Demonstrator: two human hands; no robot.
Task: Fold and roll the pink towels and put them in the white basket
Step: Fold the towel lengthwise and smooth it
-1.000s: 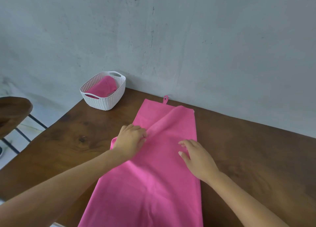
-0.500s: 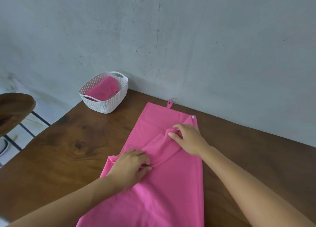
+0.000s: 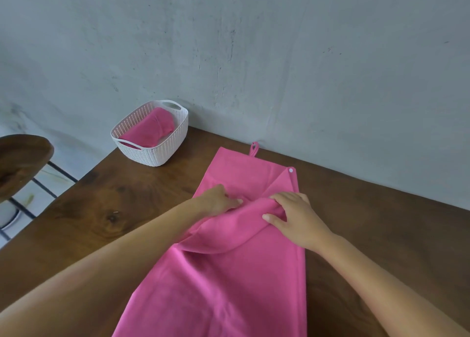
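A long pink towel point(image 3: 229, 280) lies along the brown wooden table point(image 3: 122, 209), its hanging loop near the wall. My left hand point(image 3: 216, 200) pinches a fold of the upper layer near the towel's left edge. My right hand point(image 3: 292, 217) grips the bunched fold on the right side, thumb underneath. The cloth sags in a loose ridge between both hands. The white basket point(image 3: 152, 153) stands at the table's far left corner with a rolled pink towel point(image 3: 152, 131) inside it.
A grey wall runs directly behind the table. A dark wooden stool point(image 3: 20, 161) with black metal legs stands off the table's left edge, over a light floor. Bare tabletop lies right of the towel and between towel and basket.
My left hand has moved up the towel toward the far end. My right hand has pulled the top layer back toward me, and the fold is now bunched higher between both hands.
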